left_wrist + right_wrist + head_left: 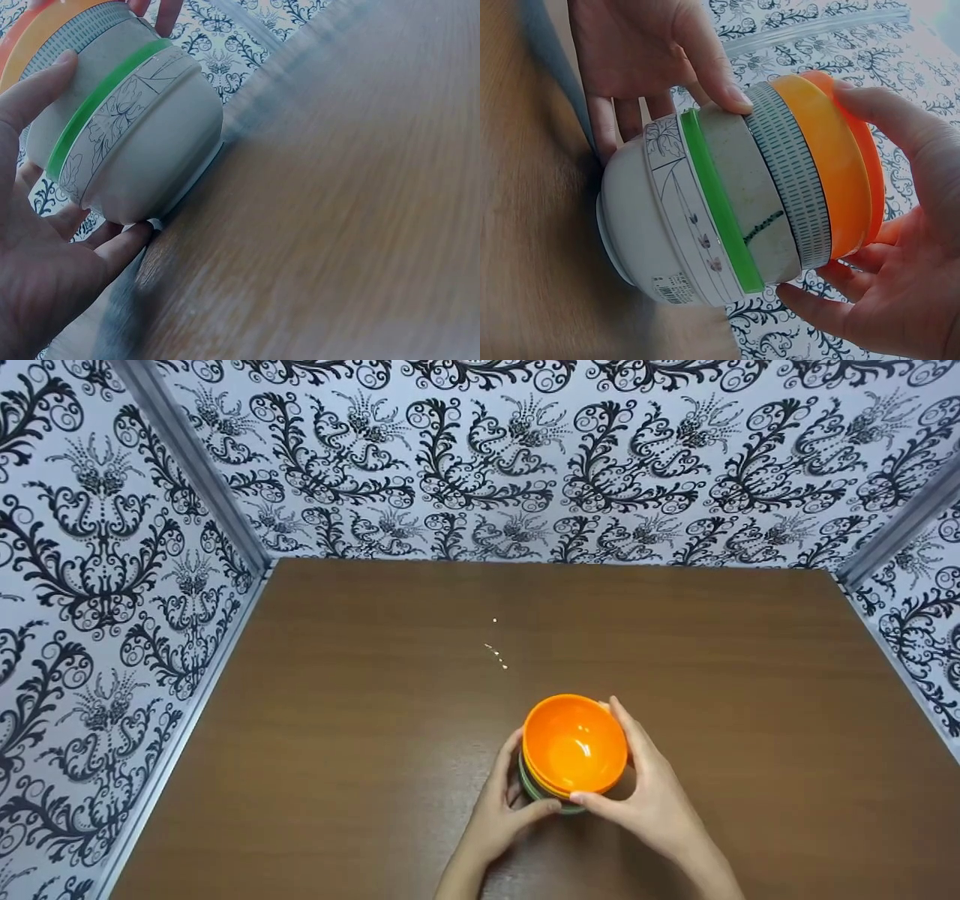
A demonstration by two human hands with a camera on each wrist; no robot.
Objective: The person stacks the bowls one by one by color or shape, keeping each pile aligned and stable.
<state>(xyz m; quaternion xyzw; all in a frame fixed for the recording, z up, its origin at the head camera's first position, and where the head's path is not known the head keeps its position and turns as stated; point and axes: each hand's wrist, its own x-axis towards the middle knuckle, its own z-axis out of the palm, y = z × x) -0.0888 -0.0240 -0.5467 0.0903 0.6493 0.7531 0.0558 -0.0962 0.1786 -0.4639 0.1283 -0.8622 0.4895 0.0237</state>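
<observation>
A nested stack of several bowls stands on the brown table, mouth up. On top is an orange bowl (574,742), its inside facing the head view. Beneath it in the right wrist view come a yellow bowl (821,169), a greyish bowl (791,176) with a dashed band, a green rim (716,199) and a white bowl (634,217) with line-drawn flowers at the bottom. My left hand (499,814) holds the stack's left side, thumb on the greyish bowl, fingers lower down. My right hand (656,799) grips around the orange bowl, thumb at its rim.
The wooden table (360,675) runs back to a wall (525,457) papered in black-and-white scrolls. A matching side panel (97,585) edges the left, another the right. Small bright specks (496,654) show on the tabletop beyond the stack.
</observation>
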